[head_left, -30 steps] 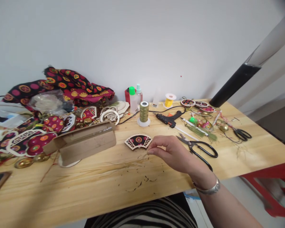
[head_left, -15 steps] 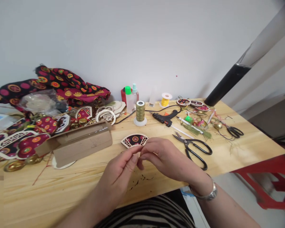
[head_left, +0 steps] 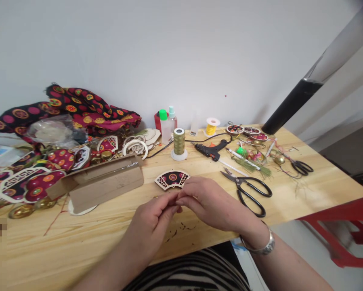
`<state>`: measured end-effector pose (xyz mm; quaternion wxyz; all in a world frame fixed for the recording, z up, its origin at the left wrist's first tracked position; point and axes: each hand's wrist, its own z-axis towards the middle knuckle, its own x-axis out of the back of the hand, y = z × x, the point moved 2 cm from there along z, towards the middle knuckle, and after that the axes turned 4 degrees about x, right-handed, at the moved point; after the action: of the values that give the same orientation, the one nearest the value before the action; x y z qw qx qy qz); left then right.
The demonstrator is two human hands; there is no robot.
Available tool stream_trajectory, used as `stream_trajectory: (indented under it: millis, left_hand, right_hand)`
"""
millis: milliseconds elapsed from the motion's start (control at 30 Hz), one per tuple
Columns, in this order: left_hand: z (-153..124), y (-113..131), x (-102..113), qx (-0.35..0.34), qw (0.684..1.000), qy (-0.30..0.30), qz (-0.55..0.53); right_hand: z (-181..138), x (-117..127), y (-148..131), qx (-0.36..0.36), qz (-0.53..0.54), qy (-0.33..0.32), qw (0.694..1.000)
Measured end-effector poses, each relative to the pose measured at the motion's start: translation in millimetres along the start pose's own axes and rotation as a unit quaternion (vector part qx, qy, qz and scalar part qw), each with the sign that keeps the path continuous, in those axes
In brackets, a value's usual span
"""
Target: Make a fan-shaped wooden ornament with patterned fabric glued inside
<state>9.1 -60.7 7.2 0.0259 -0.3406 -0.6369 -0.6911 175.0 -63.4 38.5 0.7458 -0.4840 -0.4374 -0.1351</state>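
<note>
My left hand (head_left: 152, 220) and my right hand (head_left: 207, 202) meet over the front of the wooden table, fingertips pinched together. Whatever lies between the fingers is hidden or too small to make out. Just beyond them rests a fan-shaped ornament (head_left: 173, 178) with a pale wooden frame and dark patterned fabric. Black-handled scissors (head_left: 244, 186) lie open to the right of my right hand. Dark specks of scrap (head_left: 181, 231) are scattered on the wood below my fingers.
Behind stand an olive thread spool (head_left: 179, 142), small bottles (head_left: 166, 129) and a yellow spool (head_left: 211, 127). A black glue gun (head_left: 211, 151) lies at mid-table. To the left are a cardboard box (head_left: 107, 186), patterned cloth (head_left: 87, 101) and several ornaments (head_left: 42, 186).
My hands stay pinched together, with the fingertips shifting slightly and the left hand a touch lower. The whole view has moved a little; the objects on the table keep their places.
</note>
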Motion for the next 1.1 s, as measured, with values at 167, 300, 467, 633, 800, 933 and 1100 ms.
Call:
stream_trajectory:
  millis: [167,300,467,633,800,933,1100]
  left_hand:
    - [1.1,0.8,0.8,0.023,0.999,0.011,0.038]
    - [1.7,1.9,1.1,0.049,0.999,0.015,0.003]
    - [-0.8,-3.2,0.1,0.122,0.988,0.020,-0.091]
    - [-5.2,-14.9,-3.4,0.213,0.952,0.010,-0.218]
    - [-5.9,-17.3,-2.5,0.225,0.927,0.027,-0.299]
    - [-4.6,-18.0,0.8,0.230,0.911,0.036,-0.339]
    - [-3.2,-22.5,0.8,0.232,0.898,0.037,-0.372]
  right_hand:
    - [-1.0,-0.3,4.1,-0.015,-0.005,-0.003,1.000]
    - [-0.6,0.0,7.8,-0.018,0.006,0.017,1.000]
    - [-0.6,-1.4,12.9,-0.022,0.027,0.036,0.999]
    - [0.3,-4.6,16.0,-0.025,0.027,0.040,0.999]
    - [-6.5,2.0,20.5,-0.045,-0.017,0.123,0.991]
    - [-45.5,12.3,39.2,-0.146,-0.245,0.156,0.946]
    - [-115.1,14.6,76.5,-0.261,-0.414,0.091,0.867]
